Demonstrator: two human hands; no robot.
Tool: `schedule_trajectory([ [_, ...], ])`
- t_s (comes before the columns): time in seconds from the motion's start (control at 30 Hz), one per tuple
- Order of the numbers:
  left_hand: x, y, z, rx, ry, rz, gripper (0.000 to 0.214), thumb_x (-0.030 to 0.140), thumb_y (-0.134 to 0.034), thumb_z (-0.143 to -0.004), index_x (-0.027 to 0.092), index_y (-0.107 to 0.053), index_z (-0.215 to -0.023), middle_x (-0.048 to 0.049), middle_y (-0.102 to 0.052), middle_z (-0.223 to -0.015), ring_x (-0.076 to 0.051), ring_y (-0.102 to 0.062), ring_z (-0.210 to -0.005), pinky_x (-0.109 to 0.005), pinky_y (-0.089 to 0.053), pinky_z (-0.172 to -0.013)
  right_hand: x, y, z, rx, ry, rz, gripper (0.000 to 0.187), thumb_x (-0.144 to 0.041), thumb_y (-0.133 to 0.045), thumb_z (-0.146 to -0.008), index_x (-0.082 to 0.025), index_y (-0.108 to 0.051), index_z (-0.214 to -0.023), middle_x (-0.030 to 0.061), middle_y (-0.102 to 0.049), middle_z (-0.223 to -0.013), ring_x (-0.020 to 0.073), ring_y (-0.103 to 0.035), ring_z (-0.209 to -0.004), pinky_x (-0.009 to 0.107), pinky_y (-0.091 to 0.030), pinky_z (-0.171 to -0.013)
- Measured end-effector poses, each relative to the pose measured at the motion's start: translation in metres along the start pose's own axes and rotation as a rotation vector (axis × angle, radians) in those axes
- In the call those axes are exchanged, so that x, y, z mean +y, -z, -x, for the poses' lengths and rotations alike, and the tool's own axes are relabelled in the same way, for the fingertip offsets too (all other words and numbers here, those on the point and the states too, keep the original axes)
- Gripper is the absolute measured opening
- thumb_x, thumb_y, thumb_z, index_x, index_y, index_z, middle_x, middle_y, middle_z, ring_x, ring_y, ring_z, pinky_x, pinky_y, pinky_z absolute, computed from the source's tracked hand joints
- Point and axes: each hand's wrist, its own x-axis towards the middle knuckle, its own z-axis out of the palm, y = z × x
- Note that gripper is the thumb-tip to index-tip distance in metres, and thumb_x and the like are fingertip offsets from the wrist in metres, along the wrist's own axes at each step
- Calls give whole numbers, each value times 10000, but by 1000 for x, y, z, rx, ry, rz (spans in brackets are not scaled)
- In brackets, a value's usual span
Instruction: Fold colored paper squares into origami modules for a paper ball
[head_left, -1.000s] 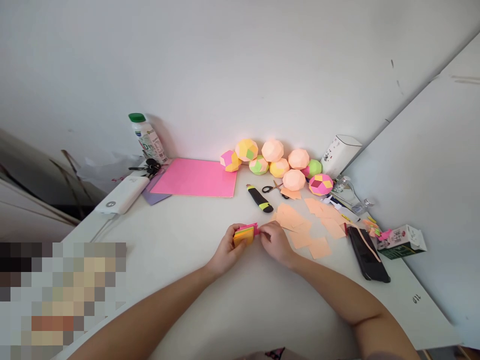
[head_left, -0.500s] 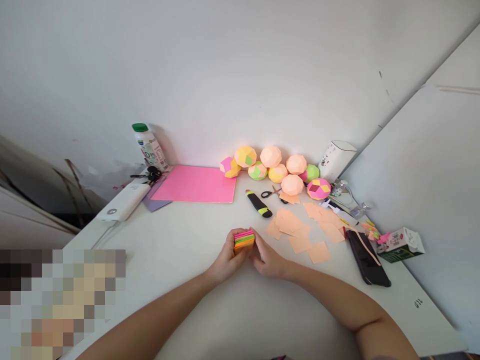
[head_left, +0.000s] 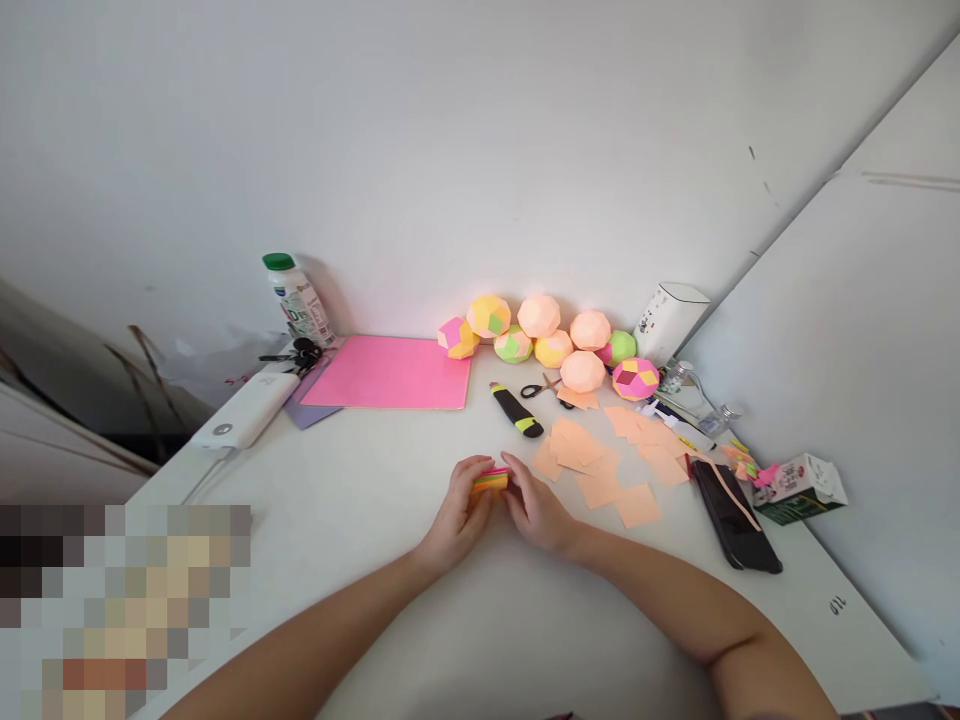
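Holding: a stack of coloured paper slips [head_left: 490, 483], kept between two hands over the near middle of the white table [head_left: 352, 490]; pink at far edge, green, then orange-yellow nearest.
Left hand [head_left: 456, 515]: wrapped round the stack's left side, fingers behind, thumb in front.
Right hand [head_left: 541, 512]: narrow, fingers and thumb closed in on the stack's right end.
Peach squares [head_left: 577, 443]: loose paper, overlapping, spread just right of the right hand.
Tools: black and yellow-green utility knife [head_left: 516, 409] beyond the hands; scissors [head_left: 551, 383] near it, partly hidden by peach paper.
Paper balls [head_left: 582, 371]: nine, faceted, clustered along the wall; leftmost at the corner of a pink sheet [head_left: 390, 372].
Left edge: bottle [head_left: 302, 305], green cap; black keys [head_left: 306, 354]; white power strip or adapter [head_left: 251, 408], cable attached; purple sheet [head_left: 319, 415] partly under the pink one.
Right edge: black phone-like case [head_left: 733, 515], small carton [head_left: 804, 488] beside it; white cylinder [head_left: 667, 322] farther back.
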Motion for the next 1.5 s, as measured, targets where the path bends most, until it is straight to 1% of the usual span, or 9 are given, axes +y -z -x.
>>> schedule_trajectory([
  [0.23, 0, 1, -1, -4, -1, -7, 374, 125, -365, -902, 240, -373, -1259, -100, -429, -1215, -225, -447, -1151, -443, -399, -988, 5, 0, -3, 11, 218, 199, 576, -122, -312, -934, -259, -135, -1465, 127, -577, -1192, 227, -591, -1031, 402, -547, -797],
  [0.53, 4, 2, 2, 4, 274, 318, 483, 235, -535, -861, 262, -332, -1299, -105, -430, -1287, -211, -541, -1032, -370, -462, -874, -6, 5, -1, 59, 106, -45, 333, -156, -388, -912, -233, -453, -1229, 76, -647, -1041, 176, -642, -875, 339, -543, -757],
  [0.8, 23, 13, -4, -313, 491, 764, 424, 262, -653, -789, 196, -555, -1196, -99, -614, -1119, -283, -559, -1071, -376, -440, -892, -23, 11, 0, -67, 49, -297, 298, -133, -439, -862, -217, -462, -1147, 50, -616, -998, 117, -582, -718, 253, -500, -610],
  [0.93, 26, 11, -6, -288, 759, 944, 277, 263, -609, -812, 148, -614, -1064, -117, -654, -1037, -269, -605, -989, -383, -454, -869, -23, 11, -3, -31, 70, 38, 320, -123, -447, -845, -213, -504, -1146, 53, -639, -927, 177, -544, -820, 296, -491, -660],
  [1.03, 24, 10, -10, -126, 832, 1019, 309, 214, -587, -797, 135, -586, -1096, -115, -660, -965, -223, -629, -838, -382, -480, -820, -17, 29, -15, 4, 90, 396, 242, -197, -445, -875, -179, -575, -1078, 94, -636, -911, 234, -513, -900, 366, -474, -750],
  [1.17, 20, 13, -15, 63, 813, 1057, 440, 154, -546, -775, 161, -496, -1212, -66, -635, -839, -169, -598, -700, -360, -506, -749, 11, 87, -24, 149, -312, 747, 280, -315, -429, -896, -152, -626, -1010, 154, -595, -1041, 289, -498, -1012, 407, -438, -835],
  [1.3, 18, 15, -16, 24, 824, 1041, 453, 157, -529, -783, 166, -469, -1232, -46, -614, -787, -166, -589, -673, -365, -512, -750, 56, 143, 0, 231, -787, 943, 569, -431, -361, -917, -32, -434, -1317, 254, -458, -1291, 363, -381, -1236, 474, -304, -1008],
  [1.4, 17, 16, -16, -26, 826, 1036, 431, 168, -532, -791, 165, -468, -1218, -49, -617, -799, -174, -599, -683, -375, -508, -773, 82, 154, 24, 102, -1040, 889, 697, -484, -289, -927, 20, -286, -1409, 285, -274, -1442, 400, -191, -1364, 499, -185, -1076],
  [1.5, 16, 16, -17, -47, 832, 1043, 382, 177, -548, -785, 157, -498, -1163, -57, -622, -811, -184, -613, -704, -381, -506, -789, 90, 139, 34, 27, -1032, 850, 700, -501, -279, -925, -19, -266, -1433, 260, -194, -1493, 400, -123, -1389, 511, -134, -1093],
])
